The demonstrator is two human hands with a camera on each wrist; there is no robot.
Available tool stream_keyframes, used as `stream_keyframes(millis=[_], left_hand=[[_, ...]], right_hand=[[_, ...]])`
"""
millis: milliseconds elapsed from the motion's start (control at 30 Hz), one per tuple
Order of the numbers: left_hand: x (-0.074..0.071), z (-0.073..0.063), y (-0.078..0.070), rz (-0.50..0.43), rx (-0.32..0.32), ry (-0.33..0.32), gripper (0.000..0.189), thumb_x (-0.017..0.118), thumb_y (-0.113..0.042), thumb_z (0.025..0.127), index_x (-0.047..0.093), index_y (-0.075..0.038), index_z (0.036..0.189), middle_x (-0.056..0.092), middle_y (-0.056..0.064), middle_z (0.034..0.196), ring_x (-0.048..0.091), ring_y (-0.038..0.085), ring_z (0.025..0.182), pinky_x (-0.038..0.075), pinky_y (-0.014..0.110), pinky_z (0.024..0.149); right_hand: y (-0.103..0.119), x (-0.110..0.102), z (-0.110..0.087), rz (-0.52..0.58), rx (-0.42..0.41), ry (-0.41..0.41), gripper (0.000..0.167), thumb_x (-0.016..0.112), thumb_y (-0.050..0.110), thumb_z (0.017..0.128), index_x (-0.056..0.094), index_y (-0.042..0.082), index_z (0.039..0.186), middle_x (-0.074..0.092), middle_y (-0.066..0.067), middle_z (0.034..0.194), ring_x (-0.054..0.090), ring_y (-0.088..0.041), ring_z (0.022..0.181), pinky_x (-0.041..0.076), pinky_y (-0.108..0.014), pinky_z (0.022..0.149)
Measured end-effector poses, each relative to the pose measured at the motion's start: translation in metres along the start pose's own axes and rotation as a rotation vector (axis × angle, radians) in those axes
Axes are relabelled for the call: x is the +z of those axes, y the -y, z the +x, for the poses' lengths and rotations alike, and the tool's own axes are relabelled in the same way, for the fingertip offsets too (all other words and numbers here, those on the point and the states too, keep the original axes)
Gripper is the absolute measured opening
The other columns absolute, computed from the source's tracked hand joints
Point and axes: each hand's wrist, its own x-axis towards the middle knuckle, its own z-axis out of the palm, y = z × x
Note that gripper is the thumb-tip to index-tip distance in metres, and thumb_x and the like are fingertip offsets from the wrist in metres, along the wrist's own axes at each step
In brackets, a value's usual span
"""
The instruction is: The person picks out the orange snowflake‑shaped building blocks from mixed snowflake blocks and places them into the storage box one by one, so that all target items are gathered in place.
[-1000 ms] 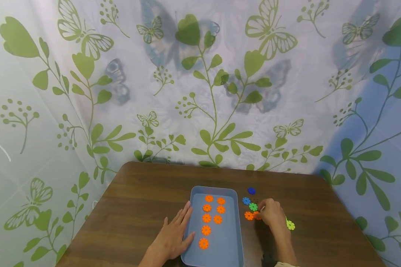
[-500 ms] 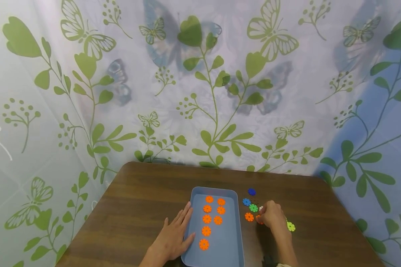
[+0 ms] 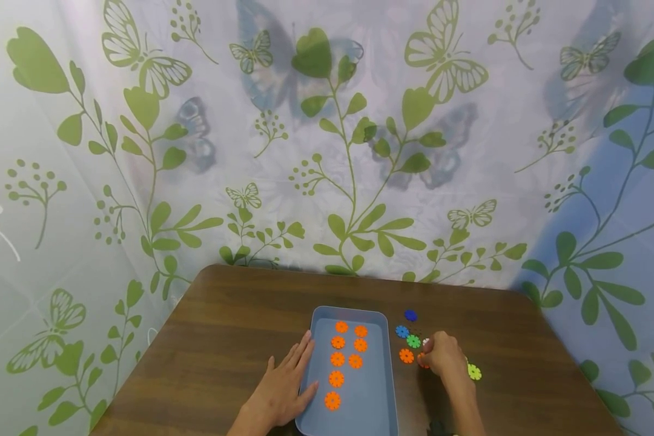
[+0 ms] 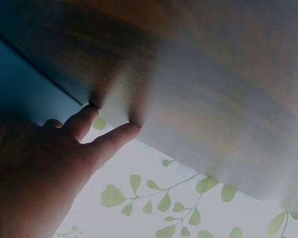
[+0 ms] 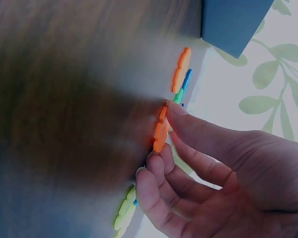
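A grey-blue tray (image 3: 370,387) holds several orange flower-shaped plastic discs (image 3: 336,379) in two columns. My left hand (image 3: 280,384) lies along the tray's left side, fingers extended and thumb over the rim; in the left wrist view two fingertips of the left hand (image 4: 44,163) point at the tabletop. Right of the tray, my right hand (image 3: 445,356) pinches an orange disc (image 5: 161,130) by its edges, thumb on one side and fingers on the other, low over the table. Another orange disc (image 3: 406,355) lies just left of it.
Near the right hand lie a dark blue disc (image 3: 411,315), a lighter blue disc (image 3: 402,331), a green disc (image 3: 413,341), a partly covered white disc (image 3: 426,343) and a yellow-green disc (image 3: 474,372). Behind the brown table (image 3: 240,315) hangs a leaf-and-butterfly curtain (image 3: 272,212).
My right hand has shifted slightly right, and its orange disc now sits apart from the neighbouring orange one. The white disc has come partly into sight. My left hand stays put.
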Motion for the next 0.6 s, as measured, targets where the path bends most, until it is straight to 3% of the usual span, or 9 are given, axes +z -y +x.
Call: stream_keyframes(millis=[167,433,600], left_hand=[[0.0011,0.0,0.0014,-0.001,0.008,-0.004,0.077,0.057,-0.043,0.11,0.027,-0.004,0.169,0.019,0.014,0.18,0.041,0.046,0.154,0.035,0.087,0.104],[-0.0032,0.0009,-0.0027,0.002,-0.009,0.01,0.08,0.059,-0.045,0.108,0.028,-0.004,0.17,0.02,0.013,0.18,0.041,0.045,0.154,0.035,0.086,0.105],[-0.0011,0.0006,0.0001,0.001,0.018,-0.012,0.079,0.058,-0.044,0.109,0.027,-0.004,0.169,0.02,0.014,0.18,0.042,0.047,0.153,0.036,0.087,0.103]], right_hand=[[-0.0027,-0.0001,-0.0015,-0.011,-0.031,-0.019,0.024,0.09,0.004,0.084,0.071,-0.004,0.095,0.07,-0.015,0.092,0.064,-0.031,0.08,0.056,-0.052,0.072],[-0.0028,0.0009,-0.0032,0.006,-0.039,-0.059,0.02,0.091,0.001,0.081,0.072,0.004,0.082,0.067,-0.008,0.084,0.059,-0.028,0.075,0.05,-0.042,0.064],[-0.0027,-0.0021,-0.0041,0.025,-0.04,-0.065,0.018,0.091,-0.003,0.078,0.075,0.003,0.082,0.071,-0.009,0.087,0.062,-0.027,0.076,0.054,-0.043,0.064]])
